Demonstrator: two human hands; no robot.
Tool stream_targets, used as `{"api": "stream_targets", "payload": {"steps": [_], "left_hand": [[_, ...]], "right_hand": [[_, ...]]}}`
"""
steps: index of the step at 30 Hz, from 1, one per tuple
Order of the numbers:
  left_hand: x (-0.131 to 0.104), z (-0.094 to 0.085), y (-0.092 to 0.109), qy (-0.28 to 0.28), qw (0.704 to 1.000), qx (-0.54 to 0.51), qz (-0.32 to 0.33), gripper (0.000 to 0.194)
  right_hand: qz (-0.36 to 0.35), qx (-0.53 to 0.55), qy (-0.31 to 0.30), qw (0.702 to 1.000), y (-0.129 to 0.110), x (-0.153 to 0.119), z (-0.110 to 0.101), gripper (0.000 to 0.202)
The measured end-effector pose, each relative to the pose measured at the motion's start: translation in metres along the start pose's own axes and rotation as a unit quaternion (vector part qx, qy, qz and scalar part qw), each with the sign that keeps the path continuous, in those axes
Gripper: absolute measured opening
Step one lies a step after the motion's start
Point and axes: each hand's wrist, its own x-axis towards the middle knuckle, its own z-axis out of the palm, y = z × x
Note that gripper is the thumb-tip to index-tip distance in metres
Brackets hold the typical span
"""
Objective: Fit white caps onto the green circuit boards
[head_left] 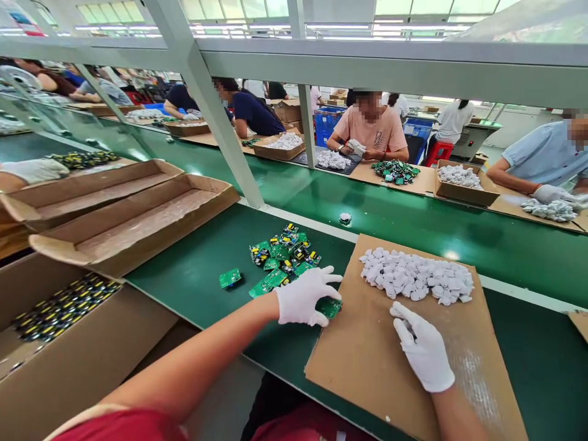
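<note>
My left hand (309,296), in a white glove, has its thumb and a finger at the edges of a green circuit board (329,306) by the cardboard's left side. Just behind it lies a pile of circuit boards (287,254) with yellow and black parts, and a single board (230,278) sits apart to the left. My right hand (425,346), also gloved, hovers over the cardboard sheet (362,349). Its fingers point forward with a gap to the thumb, and I see nothing between them. Ahead of it is a heap of small white pieces (416,275).
A green conveyor belt (303,196) runs behind, carrying one small white-topped part (345,218). Long cardboard trays (138,223) stand at left, above a box (78,361) with rows of boards. A metal frame post (215,110) rises in front; co-workers sit opposite.
</note>
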Motion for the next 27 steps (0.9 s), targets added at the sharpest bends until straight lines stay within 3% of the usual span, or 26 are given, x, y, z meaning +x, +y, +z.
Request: {"api": "stream_targets", "payload": {"steps": [2,4,7,9,10,12,15,20,22,27], "left_hand": [[0.008,0.003,0.013,0.021,0.983,-0.182,0.013,0.049],[0.02,0.009,0.031,-0.004,0.923,-0.384,0.013,0.046],[0.04,0.025,0.059,-0.073,0.756,-0.651,-0.003,0.037],[0.054,0.037,0.074,-0.102,0.64,-0.762,-0.013,0.035],[0.061,0.043,0.079,-0.118,0.597,-0.793,-0.019,0.037],[0.072,0.056,0.085,-0.143,0.549,-0.823,-0.026,0.044],[0.082,0.073,0.085,-0.117,0.536,-0.836,-0.032,0.042],[0.085,0.091,0.074,-0.039,0.6,-0.799,-0.034,0.027],[0.084,0.095,0.071,-0.044,0.608,-0.792,-0.026,0.028],[0.086,0.101,0.073,-0.09,0.587,-0.805,-0.008,0.03]], "right_hand": [[-0.004,0.002,0.002,1.0,-0.001,0.001,0.0,0.033],[-0.009,0.005,0.006,1.0,-0.001,0.001,0.0,0.033],[-0.018,-0.002,0.009,1.0,-0.002,0.002,-0.003,0.033],[-0.027,0.001,-0.002,1.0,-0.003,0.002,-0.006,0.032],[-0.03,0.005,-0.008,1.0,-0.003,0.002,-0.007,0.032],[-0.025,0.011,-0.014,1.0,-0.004,0.002,-0.008,0.034],[-0.005,-0.001,0.012,1.0,-0.006,0.002,-0.009,0.034],[0.046,0.004,0.04,0.998,-0.005,0.004,-0.019,0.033],[0.072,-0.021,0.053,0.996,-0.002,0.009,-0.028,0.034],[0.1,-0.196,0.045,0.974,0.006,0.033,-0.04,0.035]]}}
